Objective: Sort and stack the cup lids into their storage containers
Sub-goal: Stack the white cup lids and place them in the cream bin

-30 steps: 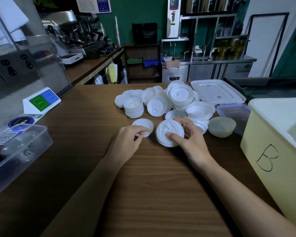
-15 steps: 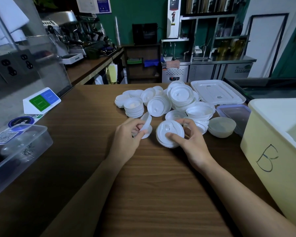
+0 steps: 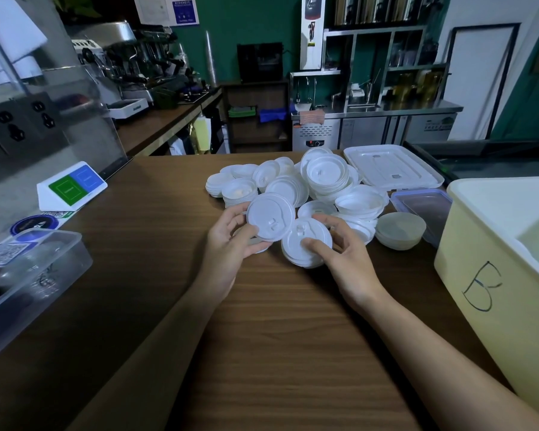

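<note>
While right hand (image 3: pixel 344 259) waits, left hand (image 3: pixel 231 244) has apparently lifted lid (image 3: pixel 270 220).

A round white lid (image 3: pixel 270 219) is tilted up off the table, its face with a small raised tab toward the camera. At its 4 o'clock, touching, lies a short stack of lids (image 3: pixel 305 245). From 10 to 2 o'clock, a loose heap of lids (image 3: pixel 296 185) spreads. A yellow bin marked "B" (image 3: pixel 495 259) stands at 3 o'clock.

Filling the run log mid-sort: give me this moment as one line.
phase: stacking lids | left hand: holds single lid, raised and tilted | right hand: grips lid stack on table | bin B: untouched
</note>
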